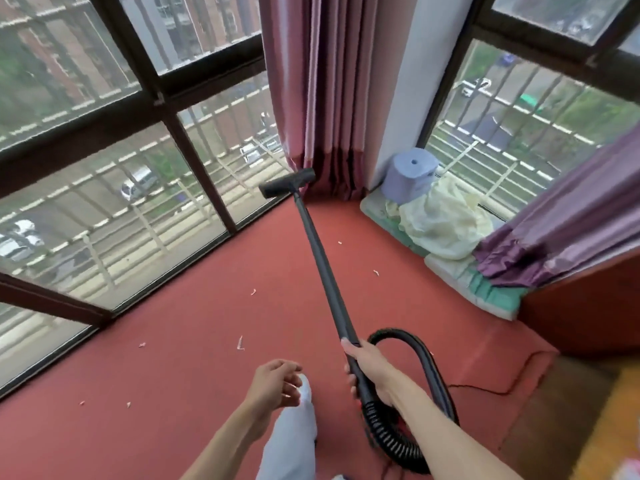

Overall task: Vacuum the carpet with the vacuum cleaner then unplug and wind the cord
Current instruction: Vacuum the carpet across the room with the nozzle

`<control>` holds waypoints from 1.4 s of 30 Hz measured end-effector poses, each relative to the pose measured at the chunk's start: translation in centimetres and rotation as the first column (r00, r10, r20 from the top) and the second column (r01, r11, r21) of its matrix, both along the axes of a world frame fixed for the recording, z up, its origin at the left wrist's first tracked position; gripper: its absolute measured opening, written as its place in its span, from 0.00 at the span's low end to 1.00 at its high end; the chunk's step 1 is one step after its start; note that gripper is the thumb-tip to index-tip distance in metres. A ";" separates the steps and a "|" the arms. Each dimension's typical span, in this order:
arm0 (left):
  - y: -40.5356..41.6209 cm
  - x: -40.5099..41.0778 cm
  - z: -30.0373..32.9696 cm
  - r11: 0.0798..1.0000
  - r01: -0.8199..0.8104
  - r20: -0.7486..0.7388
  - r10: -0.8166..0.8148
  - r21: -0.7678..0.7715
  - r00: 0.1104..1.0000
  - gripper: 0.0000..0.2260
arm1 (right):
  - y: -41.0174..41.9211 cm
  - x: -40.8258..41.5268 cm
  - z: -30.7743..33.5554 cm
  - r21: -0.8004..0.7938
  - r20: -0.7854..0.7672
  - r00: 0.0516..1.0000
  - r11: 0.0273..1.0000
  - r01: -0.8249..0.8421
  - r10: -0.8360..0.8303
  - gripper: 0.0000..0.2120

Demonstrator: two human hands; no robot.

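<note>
Red carpet, far corner: black vacuum nozzle. My right hand grips black wand; left hand loose, empty.

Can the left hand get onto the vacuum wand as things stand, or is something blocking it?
Probably yes. The left hand hangs free, loosely curled and holding nothing, beside the wand that the right hand grips. Only open air over the carpet lies between; the wand above the right hand is bare.
</note>
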State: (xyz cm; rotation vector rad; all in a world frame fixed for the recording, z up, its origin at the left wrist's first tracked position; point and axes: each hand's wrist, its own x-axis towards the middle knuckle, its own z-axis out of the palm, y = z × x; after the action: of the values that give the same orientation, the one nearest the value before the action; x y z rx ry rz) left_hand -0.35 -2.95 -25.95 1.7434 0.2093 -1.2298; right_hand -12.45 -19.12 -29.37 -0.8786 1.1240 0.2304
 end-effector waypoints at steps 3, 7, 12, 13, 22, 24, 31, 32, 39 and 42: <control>-2.4 1.9 -1.0 0.998 0.065 -0.014 -0.065 0.011 0.998 0.06 | -1.6 -1.7 -2.4 -0.057 -0.084 0.995 0.997 0.057 -0.062 0.15; -7.7 4.8 -3.3 0.986 0.168 -0.055 -0.167 0.019 0.984 0.06 | -3.4 1.8 -5.1 0.020 -0.199 0.971 0.990 0.138 -0.131 0.14; -14.6 7.9 -7.0 0.966 0.258 -0.069 -0.257 -0.002 0.964 0.07 | -5.0 9.2 -10.0 0.080 -0.229 0.944 0.962 0.261 -0.237 0.12; -15.3 8.3 -7.4 0.968 0.252 -0.072 -0.252 -0.004 0.965 0.07 | -5.2 9.9 -10.7 0.098 -0.225 0.939 0.953 0.288 -0.261 0.13; -11.9 11.8 -12.3 0.972 0.142 -0.119 -0.121 0.187 0.986 0.05 | -3.7 9.4 -15.2 0.261 -0.239 0.833 0.793 0.550 -0.499 0.19; -11.0 12.3 -13.0 0.966 0.124 -0.134 -0.095 0.229 0.986 0.05 | -3.2 8.8 -15.7 0.276 -0.284 0.812 0.767 0.579 -0.511 0.19; -12.5 12.8 -13.8 0.956 0.138 -0.154 -0.100 0.260 0.983 0.05 | -3.4 6.0 -15.6 0.277 -0.369 0.863 0.845 0.457 -0.346 0.16; -13.3 12.6 -13.7 0.957 0.151 -0.153 -0.116 0.248 0.981 0.05 | -3.6 5.4 -15.3 0.240 -0.388 0.874 0.884 0.402 -0.292 0.16; -18.1 10.9 -12.7 0.946 0.270 -0.122 -0.250 0.180 0.960 0.08 | -5.6 3.1 -12.9 0.031 -0.476 0.877 0.998 -0.062 0.069 0.14; -19.0 10.7 -12.2 0.946 0.282 -0.118 -0.265 0.161 0.957 0.08 | -6.5 3.5 -12.6 0.060 -0.467 0.884 0.997 0.039 -0.007 0.13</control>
State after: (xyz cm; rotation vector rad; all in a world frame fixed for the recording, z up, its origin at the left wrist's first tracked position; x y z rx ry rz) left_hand 10.39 -22.00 -38.18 1.9150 0.1374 -1.5374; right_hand -8.98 -25.58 -41.96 -0.7664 1.5657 0.4772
